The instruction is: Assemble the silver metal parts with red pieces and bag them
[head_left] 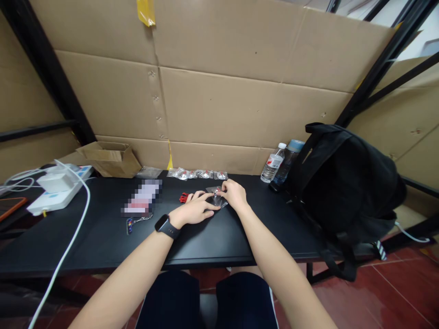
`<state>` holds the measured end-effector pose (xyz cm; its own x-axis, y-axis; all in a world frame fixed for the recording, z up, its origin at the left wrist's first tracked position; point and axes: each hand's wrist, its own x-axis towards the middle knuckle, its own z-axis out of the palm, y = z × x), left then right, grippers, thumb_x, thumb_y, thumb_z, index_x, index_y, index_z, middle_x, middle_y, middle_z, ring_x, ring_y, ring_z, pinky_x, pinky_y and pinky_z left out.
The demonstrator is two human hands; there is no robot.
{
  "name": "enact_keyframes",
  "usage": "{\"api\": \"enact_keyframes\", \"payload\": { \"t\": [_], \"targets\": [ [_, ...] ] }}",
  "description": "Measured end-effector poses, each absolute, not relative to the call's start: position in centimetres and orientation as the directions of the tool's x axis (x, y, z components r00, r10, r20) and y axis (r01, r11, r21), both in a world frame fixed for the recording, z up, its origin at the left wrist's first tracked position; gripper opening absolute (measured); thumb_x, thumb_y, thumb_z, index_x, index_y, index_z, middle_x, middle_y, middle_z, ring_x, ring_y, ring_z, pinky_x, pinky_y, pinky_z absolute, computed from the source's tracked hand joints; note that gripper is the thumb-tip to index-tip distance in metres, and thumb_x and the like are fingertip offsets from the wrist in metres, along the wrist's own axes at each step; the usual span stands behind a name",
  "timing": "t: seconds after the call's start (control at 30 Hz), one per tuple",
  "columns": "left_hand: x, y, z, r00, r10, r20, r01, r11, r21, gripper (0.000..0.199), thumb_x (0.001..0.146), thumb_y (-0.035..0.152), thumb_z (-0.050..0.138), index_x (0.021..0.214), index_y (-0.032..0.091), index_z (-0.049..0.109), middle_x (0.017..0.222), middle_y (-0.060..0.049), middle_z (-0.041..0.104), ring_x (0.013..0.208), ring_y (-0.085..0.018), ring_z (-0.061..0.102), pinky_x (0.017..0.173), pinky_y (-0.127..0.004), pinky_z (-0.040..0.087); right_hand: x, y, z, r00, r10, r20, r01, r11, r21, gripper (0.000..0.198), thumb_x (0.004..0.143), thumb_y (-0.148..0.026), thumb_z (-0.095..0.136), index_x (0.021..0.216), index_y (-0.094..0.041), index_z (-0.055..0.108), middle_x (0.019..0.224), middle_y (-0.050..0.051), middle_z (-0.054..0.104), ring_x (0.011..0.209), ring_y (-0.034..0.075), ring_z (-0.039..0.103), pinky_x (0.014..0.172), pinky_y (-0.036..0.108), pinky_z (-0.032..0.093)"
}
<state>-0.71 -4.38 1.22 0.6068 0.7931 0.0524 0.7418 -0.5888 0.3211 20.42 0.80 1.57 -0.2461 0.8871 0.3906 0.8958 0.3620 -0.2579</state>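
A small clear plastic bag (222,202) lies on the black table in front of me, with something small, dark and red at its upper part that I cannot make out. My right hand (236,195) pinches the bag at its right side. From the left, my left hand (195,210) reaches flat with fingers apart, its index finger and thumb touching the bag's edge. Beside the left fingers sits a bundle of red cords or strips (184,197), partly covered by the hand. Behind, a row of small filled clear packets (206,174) lines the table's back edge.
At left are a phone-like blurred item (143,197), a keychain (129,225), a white power strip (61,196) with cables and an open cardboard box (118,165). To the right stand a water bottle (272,165), a blue-capped bottle (286,162) and a black backpack (346,183). Cardboard walls the back.
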Motion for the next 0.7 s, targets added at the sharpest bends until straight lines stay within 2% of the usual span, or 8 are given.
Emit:
{"api": "enact_keyframes", "payload": {
  "t": [0.13,0.2,0.27,0.33,0.47,0.53,0.6,0.7],
  "targets": [
    [-0.6,-4.4,1.9,0.568,0.803,0.182,0.736,-0.594,0.325,0.038,0.092,0.024,0.051,0.119,0.042,0.07,0.149,0.001,0.05,0.137,-0.034,0.033,0.109,-0.056,0.03,21.4,1.5,1.5,-0.404,0.836,0.372,0.704,0.544,-0.457,0.021,0.078,-0.036,0.082,0.087,-0.022,0.07,0.09,0.001,0.066,0.075,0.015,0.061,0.068,0.024,0.044],
    [-0.4,-4.4,2.0,0.484,0.83,0.278,0.763,-0.556,0.331,0.048,0.085,0.012,0.049,0.124,0.036,0.064,0.14,-0.003,0.055,0.132,-0.03,0.038,0.105,-0.049,0.036,22.5,1.8,1.7,-0.473,0.805,0.358,0.55,0.588,-0.594,0.022,0.083,-0.038,0.076,0.096,-0.021,0.07,0.089,0.001,0.067,0.071,0.013,0.06,0.068,0.024,0.047],
    [-0.2,-4.3,2.0,0.402,0.851,0.337,0.8,-0.505,0.322,0.054,0.081,0.008,0.05,0.129,0.031,0.057,0.135,-0.006,0.057,0.128,-0.03,0.04,0.102,-0.047,0.038,23.5,2.1,1.9,-0.445,0.81,0.382,0.489,0.577,-0.654,0.017,0.091,-0.034,0.063,0.099,-0.019,0.068,0.087,0.002,0.066,0.071,0.013,0.059,0.069,0.024,0.048],
    [-0.1,-4.0,1.8,0.388,0.855,0.345,0.82,-0.491,0.294,0.048,0.083,0.011,0.054,0.127,0.03,0.056,0.134,-0.007,0.057,0.127,-0.031,0.04,0.102,-0.047,0.036,24.3,2.2,2.1,-0.433,0.81,0.396,0.507,0.582,-0.636,0.011,0.087,-0.024,0.063,0.096,-0.019,0.068,0.089,0.002,0.064,0.07,0.012,0.058,0.069,0.024,0.047],
    [-0.2,-3.3,1.6,0.413,0.84,0.352,0.81,-0.516,0.28,0.015,0.091,0.027,0.064,0.106,0.029,0.066,0.128,-0.005,0.063,0.128,-0.031,0.041,0.103,-0.049,0.032,24.4,2.0,2.0,-0.504,0.795,0.339,0.513,0.591,-0.623,0.023,0.068,-0.016,0.08,0.089,-0.019,0.071,0.095,0.001,0.061,0.066,0.01,0.055,0.067,0.023,0.047],
    [-0.3,-3.0,1.7,0.375,0.847,0.377,0.801,-0.5,0.329,0.008,0.093,0.033,0.064,0.096,0.029,0.069,0.125,-0.002,0.067,0.128,-0.031,0.042,0.103,-0.051,0.03,24.0,1.8,2.1,-0.529,0.784,0.325,0.495,0.596,-0.632,0.015,0.069,-0.02,0.081,0.081,-0.019,0.073,0.094,0.002,0.063,0.069,0.011,0.057,0.07,0.024,0.048],
    [-0.5,-2.8,1.9,0.306,0.871,0.385,0.785,-0.459,0.415,0.011,0.094,0.038,0.063,0.093,0.03,0.071,0.122,0.0,0.071,0.128,-0.03,0.045,0.104,-0.052,0.029,23.7,1.7,2.3,-0.523,0.796,0.305,0.479,0.571,-0.666,0.009,0.074,-0.025,0.079,0.076,-0.018,0.073,0.091,0.003,0.066,0.071,0.013,0.059,0.072,0.026,0.049],
    [-0.8,-2.6,2.1,0.206,0.905,0.371,0.735,-0.394,0.552,0.016,0.094,0.041,0.06,0.094,0.029,0.071,0.114,0.001,0.074,0.121,-0.027,0.054,0.103,-0.048,0.034,23.5,1.6,2.6,-0.467,0.851,0.239,0.417,0.45,-0.79,0.018,0.077,-0.034,0.076,0.078,-0.017,0.071,0.077,0.002,0.068,0.067,0.014,0.061,0.069,0.027,0.049]
  ]
}}
